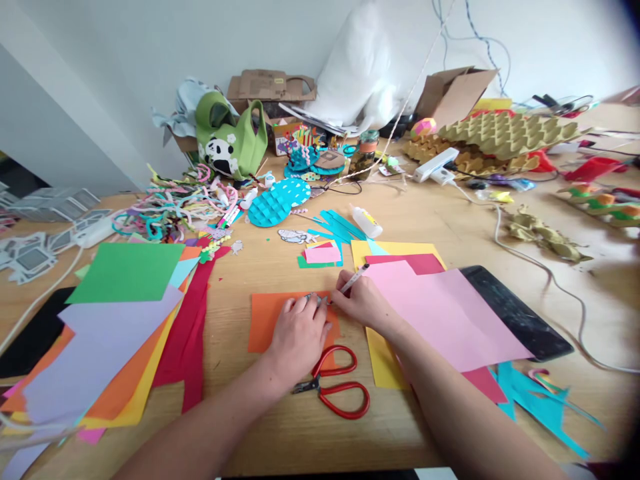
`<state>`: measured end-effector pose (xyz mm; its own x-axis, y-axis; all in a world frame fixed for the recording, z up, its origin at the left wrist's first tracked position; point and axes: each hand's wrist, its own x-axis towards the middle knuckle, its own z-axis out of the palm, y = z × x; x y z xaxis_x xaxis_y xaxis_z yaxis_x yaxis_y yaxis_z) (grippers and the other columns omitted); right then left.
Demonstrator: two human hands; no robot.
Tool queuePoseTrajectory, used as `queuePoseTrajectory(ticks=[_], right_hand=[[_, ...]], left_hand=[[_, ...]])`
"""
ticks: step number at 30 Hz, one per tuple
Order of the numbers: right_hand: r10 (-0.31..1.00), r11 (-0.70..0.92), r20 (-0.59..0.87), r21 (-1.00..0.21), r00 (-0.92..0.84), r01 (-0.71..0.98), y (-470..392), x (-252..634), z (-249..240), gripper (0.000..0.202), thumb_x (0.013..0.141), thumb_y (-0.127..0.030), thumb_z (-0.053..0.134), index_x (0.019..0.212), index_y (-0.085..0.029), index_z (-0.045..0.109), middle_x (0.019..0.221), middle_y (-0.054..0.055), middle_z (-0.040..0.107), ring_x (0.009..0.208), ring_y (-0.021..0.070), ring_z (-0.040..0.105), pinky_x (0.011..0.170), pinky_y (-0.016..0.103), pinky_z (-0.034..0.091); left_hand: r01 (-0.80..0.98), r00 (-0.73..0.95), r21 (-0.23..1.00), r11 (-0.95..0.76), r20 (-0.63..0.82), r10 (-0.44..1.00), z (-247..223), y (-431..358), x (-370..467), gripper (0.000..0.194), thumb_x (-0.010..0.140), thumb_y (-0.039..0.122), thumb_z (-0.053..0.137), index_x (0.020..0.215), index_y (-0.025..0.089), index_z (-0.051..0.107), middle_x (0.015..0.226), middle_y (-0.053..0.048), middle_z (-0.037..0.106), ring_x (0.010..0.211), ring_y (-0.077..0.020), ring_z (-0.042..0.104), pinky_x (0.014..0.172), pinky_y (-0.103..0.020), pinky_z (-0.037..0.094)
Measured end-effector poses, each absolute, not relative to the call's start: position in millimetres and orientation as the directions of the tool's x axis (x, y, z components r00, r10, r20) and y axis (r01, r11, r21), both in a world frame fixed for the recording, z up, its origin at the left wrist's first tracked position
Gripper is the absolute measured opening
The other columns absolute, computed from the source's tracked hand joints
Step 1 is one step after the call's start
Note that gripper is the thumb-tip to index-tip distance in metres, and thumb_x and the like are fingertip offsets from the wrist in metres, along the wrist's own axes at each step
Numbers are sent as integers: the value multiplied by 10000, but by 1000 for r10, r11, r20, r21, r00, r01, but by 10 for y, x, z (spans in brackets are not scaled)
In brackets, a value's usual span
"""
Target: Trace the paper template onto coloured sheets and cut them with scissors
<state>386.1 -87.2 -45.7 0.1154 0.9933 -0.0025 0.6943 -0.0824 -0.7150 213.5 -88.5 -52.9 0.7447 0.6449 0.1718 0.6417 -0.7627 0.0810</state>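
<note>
My left hand (303, 333) lies over a sheet of orange paper (263, 323), fingers spread and pressing down. Under its fingertips shows a bit of a small grey-and-white piece (313, 298), mostly covered. In my right hand (364, 301) is a slim white pen (354, 279) with a dark end, its tip low near the orange sheet's top right corner beside the left fingertips. Red-handled scissors (345, 400) rest just below the left hand, one loop over the orange paper's lower edge. Small pink, green and white paper pieces (321, 253) lie beyond the sheet.
Coloured paper stacks lie left (125, 273) and right (430, 313). Behind are a glue bottle (367, 222), blue paper strips (336, 227), a blue dotted cutout (278, 203) and fuzzy craft stems (170, 207). Egg trays (510, 133) and a power strip (436, 165) stand back right.
</note>
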Motion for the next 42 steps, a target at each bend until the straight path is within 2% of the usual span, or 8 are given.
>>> queuePoseTrajectory(ticks=[20,42], right_hand=[[993,-81,4,-694,117,715,-874,3857,-428,100,701,-225,509,651,-221,422,538,-24,541,493,131,509,482,225,333],[994,-71,15,-676,111,733,-883,3849,-424,104,698,-211,512,651,-219,418,552,-17,553,508,133,524,489,223,342]], left_hand=[[632,758,63,-772,153,634,-496,-895,2123,340,909,279,490,1223,174,567,1251,-140,559,1007,-258,526,833,-412,425],[631,761,52,-774,148,631,-473,-900,2130,320,904,275,503,1191,162,585,1239,-149,566,1027,-264,530,831,-416,432]])
